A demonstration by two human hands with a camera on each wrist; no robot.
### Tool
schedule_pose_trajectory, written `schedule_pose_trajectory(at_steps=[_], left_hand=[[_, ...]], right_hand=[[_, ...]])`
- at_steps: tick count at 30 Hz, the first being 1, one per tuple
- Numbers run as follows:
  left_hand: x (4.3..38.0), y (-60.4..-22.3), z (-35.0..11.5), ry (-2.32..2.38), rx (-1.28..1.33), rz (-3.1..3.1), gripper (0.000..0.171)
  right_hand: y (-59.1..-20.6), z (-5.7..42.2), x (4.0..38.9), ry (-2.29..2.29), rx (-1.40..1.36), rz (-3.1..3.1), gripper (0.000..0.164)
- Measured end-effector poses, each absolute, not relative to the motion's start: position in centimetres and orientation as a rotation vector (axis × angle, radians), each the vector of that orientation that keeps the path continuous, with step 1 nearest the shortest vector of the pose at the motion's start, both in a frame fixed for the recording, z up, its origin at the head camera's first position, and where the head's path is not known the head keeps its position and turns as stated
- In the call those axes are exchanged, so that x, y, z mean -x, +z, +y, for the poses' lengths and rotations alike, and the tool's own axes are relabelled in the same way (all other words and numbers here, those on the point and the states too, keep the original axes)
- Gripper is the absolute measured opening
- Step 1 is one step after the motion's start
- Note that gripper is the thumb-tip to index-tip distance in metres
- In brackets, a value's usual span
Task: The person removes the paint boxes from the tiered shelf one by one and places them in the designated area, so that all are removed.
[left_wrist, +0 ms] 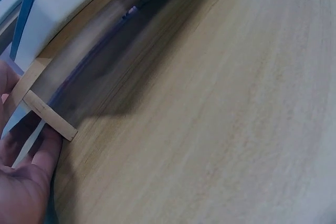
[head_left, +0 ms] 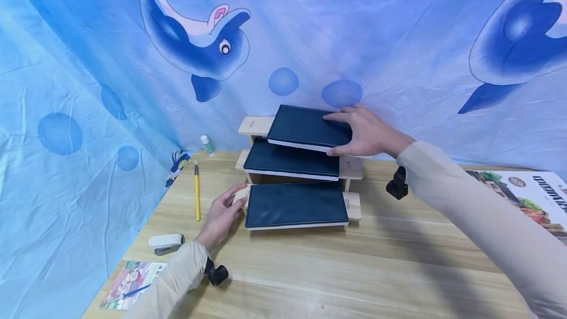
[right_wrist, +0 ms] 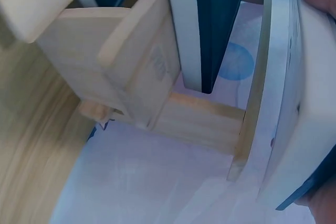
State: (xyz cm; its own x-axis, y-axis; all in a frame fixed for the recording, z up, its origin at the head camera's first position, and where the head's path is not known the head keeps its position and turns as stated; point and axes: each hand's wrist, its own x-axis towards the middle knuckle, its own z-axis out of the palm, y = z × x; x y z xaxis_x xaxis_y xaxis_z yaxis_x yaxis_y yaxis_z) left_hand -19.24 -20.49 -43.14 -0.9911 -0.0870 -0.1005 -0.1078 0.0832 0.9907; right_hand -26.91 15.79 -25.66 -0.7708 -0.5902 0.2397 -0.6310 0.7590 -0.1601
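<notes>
A three-tier wooden stand [head_left: 354,206] bears flat dark blue pieces with white sides, like thick books or boxes. My left hand [head_left: 223,215] grips the left end of its lowest tier; in the left wrist view, the fingers wrap around the wooden end piece [left_wrist: 50,115]. My right hand [head_left: 369,129] holds the top blue piece [head_left: 305,124] at its right end, thumb at the front edge and fingers over the cover. The right wrist view shows this piece [right_wrist: 296,114] apart from the wooden shelf. The middle piece [head_left: 288,159] and front piece [head_left: 297,204] lie on the lower tiers.
Left of the stand are a glue stick [head_left: 206,145], a yellow-handled brush [head_left: 197,193], a white stapler [head_left: 166,243] and a picture booklet [head_left: 133,279] with a blue pen. A printed sheet [head_left: 527,196] lies at the right. A blue dolphin curtain [head_left: 390,38] hangs behind the table.
</notes>
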Motion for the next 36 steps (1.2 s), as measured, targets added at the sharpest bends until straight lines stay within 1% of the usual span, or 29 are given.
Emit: schedule_pose_trajectory(at_steps=[10,16,26,30,36], left_hand=[[19.4,-43.2,-20.4,2.101,0.19,2.33,0.039],[19.5,-43.2,-20.4,2.079,0.209,2.347,0.039],[19.3,-43.4,-20.4,2.032,0.23,2.339,0.04],[19.2,-43.3,-20.5,2.059,0.243,2.327,0.04],[19.4,-43.3,-20.5,2.062,0.231,2.311,0.04]], right_hand=[[-25.9,19.4,23.7,0.376,-0.955,-2.676,0.082],[-26.4,22.1,21.1,0.375,-0.95,-2.606,0.081],[-27.0,26.9,16.6,0.374,-0.797,-2.593,0.085],[-27.6,28.7,15.6,0.386,-0.735,-2.62,0.086],[-28.8,30.8,15.1,0.326,-0.632,-2.666,0.089]])
